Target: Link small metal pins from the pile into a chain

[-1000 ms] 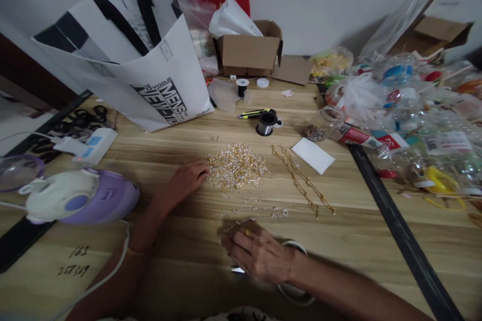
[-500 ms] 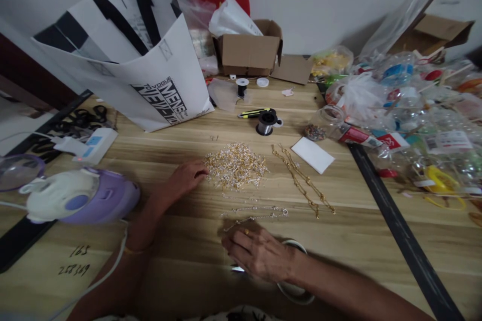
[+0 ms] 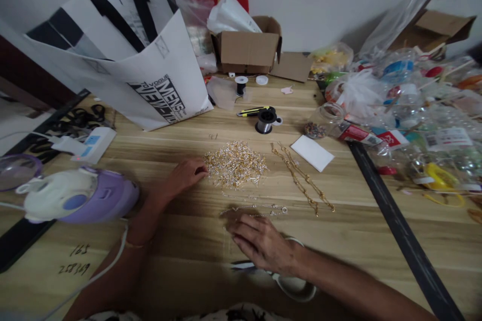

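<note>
My left hand (image 3: 186,174) rests on the wooden table with its fingers curled at the left edge of a heap of small gold and silver jewellery parts (image 3: 235,164). My right hand (image 3: 263,246) lies palm down with its fingers stretched out, touching a thin silver chain (image 3: 256,209) laid across the table. A small metal tool (image 3: 241,265) pokes out from under that hand. Two gold chains (image 3: 303,180) lie to the right of the heap. Behind my right wrist sits a white bowl (image 3: 295,286).
A large white paper bag (image 3: 124,55) stands back left, a cardboard box (image 3: 246,47) behind. A wire spool (image 3: 265,121), a white card (image 3: 312,153) and a glass jar (image 3: 324,120) lie nearby. Plastic bags and bottles (image 3: 410,105) crowd the right. A purple appliance (image 3: 81,195) sits at left.
My right hand has slid a little right and forward, fingers now on the silver chain. The left hand stays at the heap. The view has shifted slightly.
</note>
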The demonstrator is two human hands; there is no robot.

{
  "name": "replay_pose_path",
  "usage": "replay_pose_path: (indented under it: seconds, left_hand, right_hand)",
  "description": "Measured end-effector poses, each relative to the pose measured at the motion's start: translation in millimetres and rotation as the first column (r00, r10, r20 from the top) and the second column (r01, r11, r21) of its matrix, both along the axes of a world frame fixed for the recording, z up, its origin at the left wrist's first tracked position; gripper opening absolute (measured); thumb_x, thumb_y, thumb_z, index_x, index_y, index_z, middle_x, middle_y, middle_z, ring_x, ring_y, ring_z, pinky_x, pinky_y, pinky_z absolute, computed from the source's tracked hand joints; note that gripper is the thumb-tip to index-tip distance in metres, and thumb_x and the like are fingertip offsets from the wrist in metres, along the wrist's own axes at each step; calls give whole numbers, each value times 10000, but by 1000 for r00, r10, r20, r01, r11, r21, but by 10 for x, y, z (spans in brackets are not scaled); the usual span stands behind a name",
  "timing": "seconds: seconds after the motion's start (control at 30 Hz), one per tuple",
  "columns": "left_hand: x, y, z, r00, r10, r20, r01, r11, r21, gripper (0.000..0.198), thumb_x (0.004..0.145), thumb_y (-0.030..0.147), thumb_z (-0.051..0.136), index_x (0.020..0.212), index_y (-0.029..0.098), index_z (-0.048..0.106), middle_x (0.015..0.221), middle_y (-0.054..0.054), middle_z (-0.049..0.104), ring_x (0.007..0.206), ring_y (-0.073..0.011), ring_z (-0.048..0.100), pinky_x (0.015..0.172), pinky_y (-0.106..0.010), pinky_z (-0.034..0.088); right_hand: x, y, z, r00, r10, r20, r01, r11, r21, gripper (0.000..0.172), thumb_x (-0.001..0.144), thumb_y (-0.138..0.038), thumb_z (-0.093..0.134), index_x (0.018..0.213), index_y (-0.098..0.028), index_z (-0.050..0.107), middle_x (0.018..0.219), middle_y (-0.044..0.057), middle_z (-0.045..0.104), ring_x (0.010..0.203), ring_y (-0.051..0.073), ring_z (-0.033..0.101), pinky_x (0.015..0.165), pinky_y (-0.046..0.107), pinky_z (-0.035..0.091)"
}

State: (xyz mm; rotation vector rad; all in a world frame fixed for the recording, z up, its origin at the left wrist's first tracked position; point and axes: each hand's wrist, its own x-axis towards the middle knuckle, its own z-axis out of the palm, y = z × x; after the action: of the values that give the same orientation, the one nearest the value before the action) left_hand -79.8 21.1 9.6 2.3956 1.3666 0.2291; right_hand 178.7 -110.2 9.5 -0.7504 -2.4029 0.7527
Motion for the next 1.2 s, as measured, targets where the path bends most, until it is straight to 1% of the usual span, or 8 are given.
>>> replay_pose_path:
  seconds: [0.07,0.17,0.3,0.47,0.6,0.77,0.97,1.2]
  left_hand:
    - [14,-20,14,1000,-14,-13,14,1000,19,147,804,227,485,724,182,600,746,-15,600,733,-165,548,707,-268,403]
    - [35,-56,24,999,-43,-25,44,997,61,157,815,218,461,735,180,591,780,-31,594,769,-176,545,738,-283,407]
    - [69,-104,22,998,-52,-29,56,991,124,172,831,192,431,742,173,577,807,-48,595,784,-179,553,743,-283,415]
    - [82,-136,7,1000,2,4,-3,990,144,182,836,202,439,730,174,585,717,-26,606,698,-155,563,698,-257,416]
    - [71,-120,-14,993,89,75,-95,992,83,164,812,240,491,730,174,616,682,-15,638,642,-143,570,649,-244,416]
    - [80,-102,-28,955,208,211,-202,978,-49,147,765,258,543,770,164,655,757,-29,691,697,-156,611,660,-250,452]
    - [112,-125,-61,880,299,369,-246,951,-186,202,733,286,566,810,133,674,784,-51,705,716,-174,641,675,-269,496]
    - [163,-167,-31,841,327,431,-269,944,-191,223,735,308,573,823,141,691,841,-65,716,790,-193,650,742,-296,499]
  right_hand:
    - [3,26,6,997,-52,-64,46,994,-99,209,906,-183,410,1055,-129,546,880,72,597,816,146,561,711,273,491]
    - [7,56,13,988,-91,-122,68,981,-182,188,894,-155,419,1022,-137,555,870,70,587,807,146,555,713,277,496]
    - [8,72,13,984,-104,-147,71,974,-215,195,882,-137,432,1031,-142,558,880,72,591,813,153,555,720,293,502]
    - [9,74,6,985,-100,-142,68,974,-217,194,888,-138,427,1034,-138,555,910,74,597,853,149,558,755,294,501]
    - [10,77,6,984,-104,-142,72,974,-215,184,886,-132,429,1019,-134,558,908,69,601,859,143,561,767,288,495]
    - [9,82,-9,982,-106,-154,72,974,-214,178,885,-131,427,1000,-131,563,880,68,599,820,143,557,731,287,492]
    - [-3,83,-4,979,-100,-176,56,970,-238,180,881,-124,423,988,-139,568,883,78,606,835,158,560,744,307,493]
    - [-20,91,22,981,-104,-165,60,966,-253,171,877,-128,426,963,-141,573,849,82,604,796,166,557,713,310,488]
